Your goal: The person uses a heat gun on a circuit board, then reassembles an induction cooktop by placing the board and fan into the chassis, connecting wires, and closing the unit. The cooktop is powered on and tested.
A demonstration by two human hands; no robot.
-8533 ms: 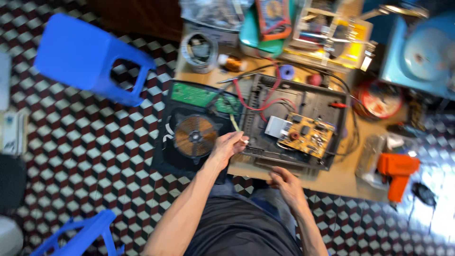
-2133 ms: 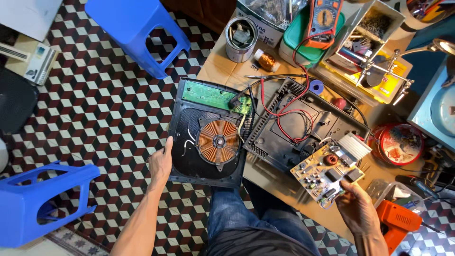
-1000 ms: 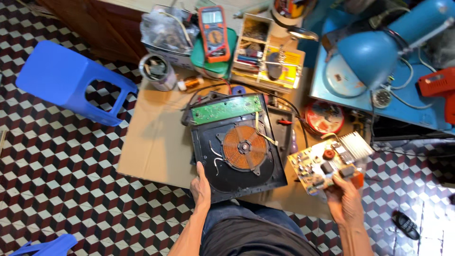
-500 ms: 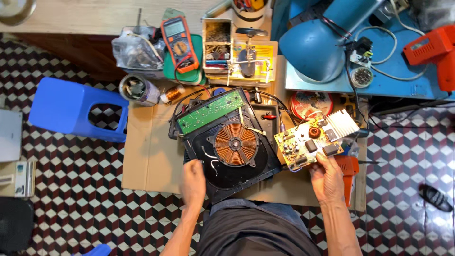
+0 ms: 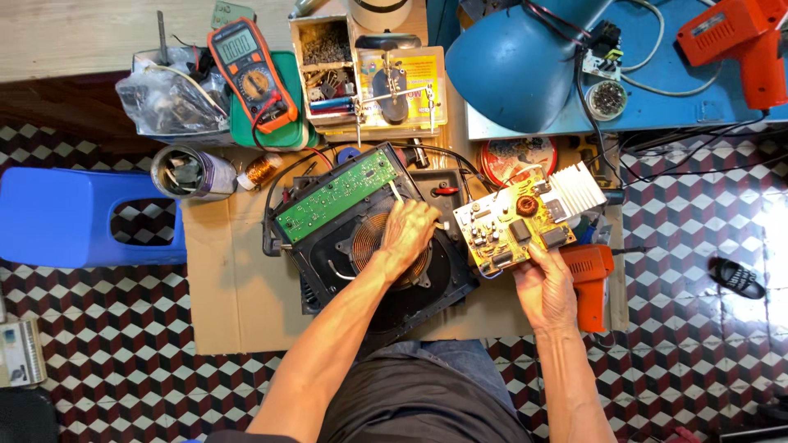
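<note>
My left hand (image 5: 407,230) rests on the copper coil (image 5: 369,244) of an opened black induction cooker (image 5: 328,271), fingers curled near the coil's upper right edge. A green circuit board (image 5: 332,197) lies along the cooker's upper left side. My right hand (image 5: 545,285) grips the lower edge of a yellow circuit board (image 5: 510,230) with a silver heat sink (image 5: 579,189), held just right of the cooker. Wires run from the board toward the cooker.
Everything sits on a cardboard sheet (image 5: 230,287) over a checkered floor. A multimeter (image 5: 250,74) on a green tray, a parts box (image 5: 324,61), a blue lamp (image 5: 513,61), an orange drill (image 5: 587,275), a blue stool (image 5: 74,217) and a metal can (image 5: 189,172) surround it.
My left hand moved from the cooker's lower left edge up onto the copper coil. The right hand still holds the yellow board, now slightly lower and right of the cooker.
</note>
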